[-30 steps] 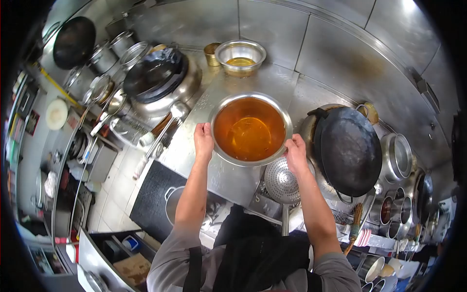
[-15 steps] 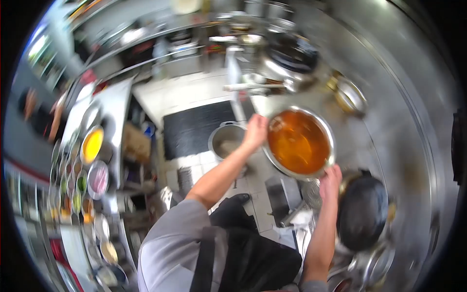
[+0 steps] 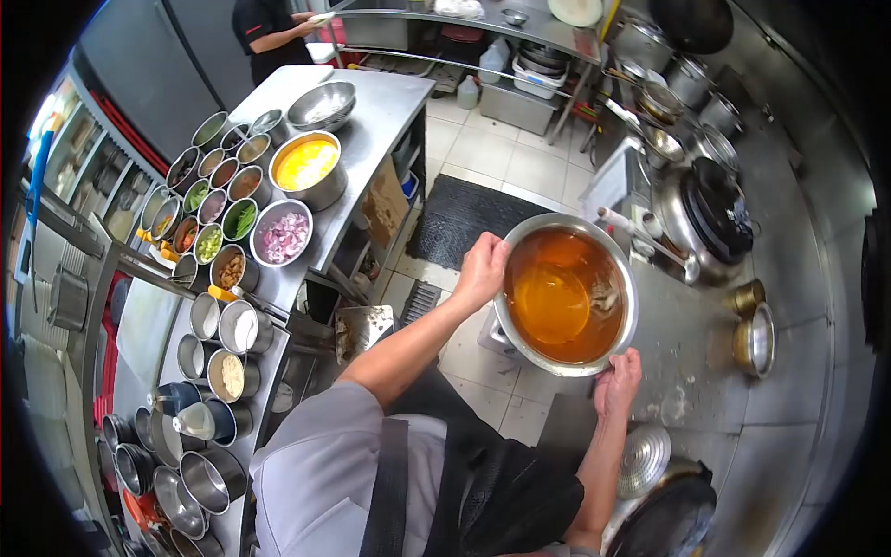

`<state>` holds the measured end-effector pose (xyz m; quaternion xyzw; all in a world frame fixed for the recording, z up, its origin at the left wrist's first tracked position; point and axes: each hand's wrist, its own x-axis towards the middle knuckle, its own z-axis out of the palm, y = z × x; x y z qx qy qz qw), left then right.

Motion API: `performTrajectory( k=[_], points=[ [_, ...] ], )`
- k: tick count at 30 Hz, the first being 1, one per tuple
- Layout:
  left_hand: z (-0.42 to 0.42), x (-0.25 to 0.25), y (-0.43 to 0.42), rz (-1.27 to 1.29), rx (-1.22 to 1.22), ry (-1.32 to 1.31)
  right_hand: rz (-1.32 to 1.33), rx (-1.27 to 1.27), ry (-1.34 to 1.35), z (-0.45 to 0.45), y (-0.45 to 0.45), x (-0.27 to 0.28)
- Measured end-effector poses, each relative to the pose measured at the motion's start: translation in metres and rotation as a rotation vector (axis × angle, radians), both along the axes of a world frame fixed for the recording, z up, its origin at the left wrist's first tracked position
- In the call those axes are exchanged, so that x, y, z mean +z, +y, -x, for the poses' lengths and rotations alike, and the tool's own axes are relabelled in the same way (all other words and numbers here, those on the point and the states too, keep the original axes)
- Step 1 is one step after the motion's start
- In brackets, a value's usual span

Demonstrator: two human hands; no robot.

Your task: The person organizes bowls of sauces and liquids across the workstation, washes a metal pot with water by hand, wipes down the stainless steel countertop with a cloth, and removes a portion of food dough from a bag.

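A wide metal bowl (image 3: 630, 320) holds clear amber-brown liquid (image 3: 552, 311), with pale reflections on its surface. My left hand (image 3: 484, 270) grips its left rim, the fingers curled over the edge. On the lower right, my right hand (image 3: 616, 382) is closed around the rim, its fingers partly hidden under the bowl. The bowl is held up in front of my body, between the prep table and the stove counter, and it covers part of the tiled floor.
Left, a steel table (image 3: 390, 97) carries a pot of yellow liquid (image 3: 308, 167), chopped onion (image 3: 282, 236) and several ingredient tins. Right, the stove counter (image 3: 687, 348) bears a large lidded pot (image 3: 710, 218). A black mat (image 3: 464, 223) lies on the floor. A co-worker (image 3: 269, 37) stands at the far left.
My view has swung left, bringing more of the prep table and the co-worker into sight. Both hands still hold the bowl. The pot on the floor no longer shows.
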<state>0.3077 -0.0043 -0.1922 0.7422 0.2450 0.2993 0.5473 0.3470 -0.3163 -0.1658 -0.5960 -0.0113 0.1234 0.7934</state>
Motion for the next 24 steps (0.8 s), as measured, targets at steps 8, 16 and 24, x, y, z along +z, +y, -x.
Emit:
performTrajectory(
  k=[8,16,24],
  points=[
    [-0.017,0.008,0.167,0.012,0.219,-0.002,-0.022,0.214,0.024,-0.097,0.188,-0.025],
    [-0.074,0.003,0.322,0.008,0.4,-0.002,-0.062,0.404,0.012,-0.213,0.372,-0.032],
    [-0.142,-0.01,0.435,-0.011,0.648,-0.103,-0.05,0.642,-0.028,-0.337,0.534,-0.036]
  ],
)
